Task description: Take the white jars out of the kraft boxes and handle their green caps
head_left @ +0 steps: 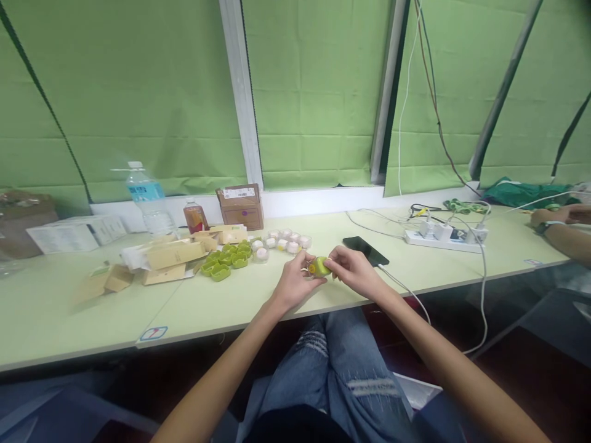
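Note:
Both my hands meet over the pale green table (240,298), close to its front edge. My left hand (295,280) and my right hand (353,271) pinch a small yellow-green plastic piece (319,266) between their fingertips. To the left of my hands lies a heap of several green plastic shells (226,261). Behind them sit several small white round parts (282,241) in clear wrapping. A black phone (365,250) lies flat just behind my right hand, with a white cable running off the table edge.
Tan cardboard boxes (173,255) lie scattered at left, with a water bottle (148,203), a small red bottle (194,216) and a brown carton (241,206) behind. A white power strip (441,237) with cables sits at right. Another person's forearm (561,231) rests at far right.

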Available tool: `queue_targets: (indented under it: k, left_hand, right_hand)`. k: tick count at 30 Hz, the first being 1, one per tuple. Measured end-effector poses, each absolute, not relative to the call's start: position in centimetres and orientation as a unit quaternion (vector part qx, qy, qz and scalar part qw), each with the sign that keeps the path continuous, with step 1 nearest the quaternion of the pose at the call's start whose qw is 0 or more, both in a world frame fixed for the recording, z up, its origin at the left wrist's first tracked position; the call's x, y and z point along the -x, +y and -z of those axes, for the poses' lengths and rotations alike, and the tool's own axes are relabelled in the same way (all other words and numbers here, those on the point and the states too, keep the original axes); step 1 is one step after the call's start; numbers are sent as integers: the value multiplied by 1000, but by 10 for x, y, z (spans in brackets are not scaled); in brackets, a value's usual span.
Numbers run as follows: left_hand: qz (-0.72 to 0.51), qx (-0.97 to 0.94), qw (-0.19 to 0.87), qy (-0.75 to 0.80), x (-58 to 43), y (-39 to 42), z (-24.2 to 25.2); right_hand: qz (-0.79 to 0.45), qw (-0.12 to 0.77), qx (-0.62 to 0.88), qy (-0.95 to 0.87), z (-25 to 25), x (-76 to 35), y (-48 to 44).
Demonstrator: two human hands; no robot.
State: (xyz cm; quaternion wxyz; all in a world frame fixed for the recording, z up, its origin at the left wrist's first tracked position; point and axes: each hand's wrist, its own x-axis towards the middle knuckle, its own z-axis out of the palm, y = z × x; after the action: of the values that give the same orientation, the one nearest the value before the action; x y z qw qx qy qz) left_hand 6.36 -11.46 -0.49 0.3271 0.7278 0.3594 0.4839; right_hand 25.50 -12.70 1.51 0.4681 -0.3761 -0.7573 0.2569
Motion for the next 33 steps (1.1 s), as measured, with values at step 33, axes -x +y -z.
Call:
queue_targets:
  k: [33]
  left_hand:
    - [-193,-628,-153,738,215,-94,-111]
  right_hand:
    - [-54,391,494,-774,5,-266,-105]
